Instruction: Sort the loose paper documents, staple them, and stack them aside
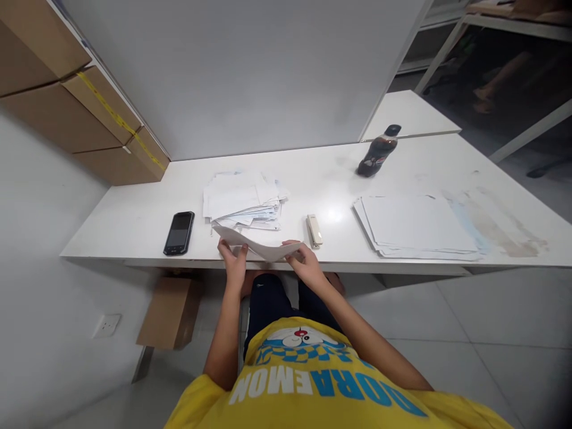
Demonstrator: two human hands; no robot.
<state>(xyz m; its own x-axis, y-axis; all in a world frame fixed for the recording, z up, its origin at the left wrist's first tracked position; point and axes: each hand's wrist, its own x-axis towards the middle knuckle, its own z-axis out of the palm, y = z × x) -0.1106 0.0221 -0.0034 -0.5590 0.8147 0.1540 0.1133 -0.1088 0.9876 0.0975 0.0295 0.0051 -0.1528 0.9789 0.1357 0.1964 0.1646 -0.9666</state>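
Note:
Some white paper, bent in a curve, is held up at the front edge of the white desk. My left hand grips its left end, and my right hand pinches its right end. Whether it is one sheet or more, I cannot tell. Just behind it lies an uneven pile of papers. A cream stapler rests to the right, close to my right hand. Farther right is a wider stack of white paper.
A black phone lies at the left. A dark drink bottle stands at the back right. Cardboard boxes fill the back left corner, and another box is under the desk. A person's hand shows at the upper right.

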